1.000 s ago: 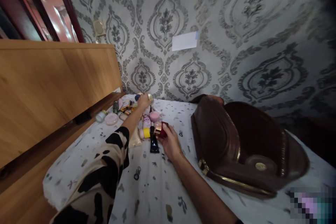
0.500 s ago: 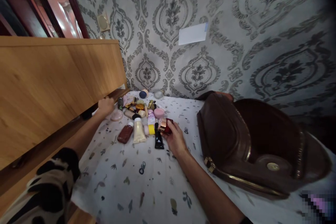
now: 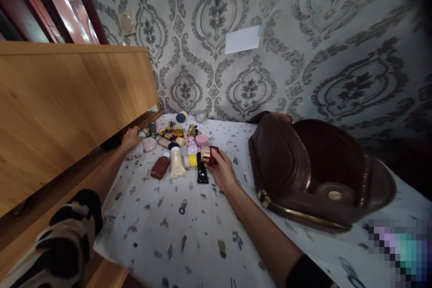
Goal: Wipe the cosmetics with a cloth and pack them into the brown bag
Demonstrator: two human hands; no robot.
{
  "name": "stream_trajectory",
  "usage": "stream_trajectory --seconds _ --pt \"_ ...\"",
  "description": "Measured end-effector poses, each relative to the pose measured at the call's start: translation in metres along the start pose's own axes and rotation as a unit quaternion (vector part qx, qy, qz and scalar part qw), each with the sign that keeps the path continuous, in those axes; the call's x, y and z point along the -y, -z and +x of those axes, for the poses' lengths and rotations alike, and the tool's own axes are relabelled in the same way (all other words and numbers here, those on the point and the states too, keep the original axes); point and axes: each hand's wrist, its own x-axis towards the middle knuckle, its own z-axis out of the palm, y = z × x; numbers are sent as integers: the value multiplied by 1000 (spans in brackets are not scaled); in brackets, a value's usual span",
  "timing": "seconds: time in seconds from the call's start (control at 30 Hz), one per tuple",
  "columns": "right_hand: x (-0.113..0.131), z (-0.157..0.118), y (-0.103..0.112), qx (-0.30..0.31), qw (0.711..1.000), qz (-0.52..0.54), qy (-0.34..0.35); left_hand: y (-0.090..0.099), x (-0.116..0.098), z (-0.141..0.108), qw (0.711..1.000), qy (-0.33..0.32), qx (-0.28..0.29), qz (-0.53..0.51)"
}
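**Clamped at right, uncertain at left; judged partway along**

Clamps the red jar (image 3: 212,155) in the right hand (image 3: 222,170), with fingers and thumb together round the red body and the rose-gold cap (image 3: 205,154) facing left. Holds it at the right edge of the cluster (image 3: 173,145), just beside the black tube (image 3: 202,174); cannot confirm contact.

Extends the left hand (image 3: 131,138) to the far-left border of the sheet (image 3: 182,234), with fingertips at or near a pale jar (image 3: 143,133); cannot tell whether apart or closed on it.

Shows, in a loose front row left of the black tube, a yellow-capped bottle (image 3: 192,160), a cream tube (image 3: 177,164) and a brown-red bottle (image 3: 160,166). Shows, farther back, a pink jar (image 3: 201,139), a purple bottle (image 3: 192,145) and a compact (image 3: 149,145) among smaller items, partly overlapping.

Judge as done: grouping most items in one cluster, spacing the front row. Judge as not yet done: release of the red jar, any clear ordering of the rear items.

Find the bag (image 3: 280,162) at right, unzipped, well apart from the cluster; cannot read contents in the dark interior.
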Motion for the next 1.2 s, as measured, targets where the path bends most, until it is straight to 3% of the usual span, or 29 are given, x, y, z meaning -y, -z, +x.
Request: stream_trajectory --seconds 0.13,0.2,0.27,0.37,0.43,0.5,0.57,0.67,0.73,0.83,0.97,1.07,1.2 --pt "0 1 2 6 1000 14 -6 5 -27 -22 999 -11 -53 -2" --pt "1 3 4 -2 999 39 -16 11 -47 -43 995 -59 -86 -3" --pt "2 7 8 -16 998 62 -25 14 -70 -71 974 -205 -101 -14" --pt "6 11 14 -24 996 76 -31 9 -103 -112 891 -453 -10 -4" --pt "8 11 16 -27 995 88 -38 1 -119 -126 863 -504 11 24" --pt "12 8 16 -39 992 108 -52 -7 -125 -125 871 -490 5 40" --pt "14 4 13 -51 988 128 -67 -10 -123 -113 898 -435 -15 58" --pt "17 0 8 -59 985 139 -84 -5 -113 -96 931 -350 -39 94" --pt "17 -1 7 -60 984 140 -91 0 -109 -99 939 -324 -51 99" --pt "17 -3 7 -49 983 150 -96 2 -111 -130 927 -368 -54 57" --pt "20 -13 14 -39 983 152 -94 -12 -117 -169 847 -531 -7 24" --pt "25 -26 18 -51 985 135 -93 -20 -109 -167 859 -510 -31 38" --pt "31 -43 21 -31 993 84 -75 -21 -83 -153 873 -482 -71 31"
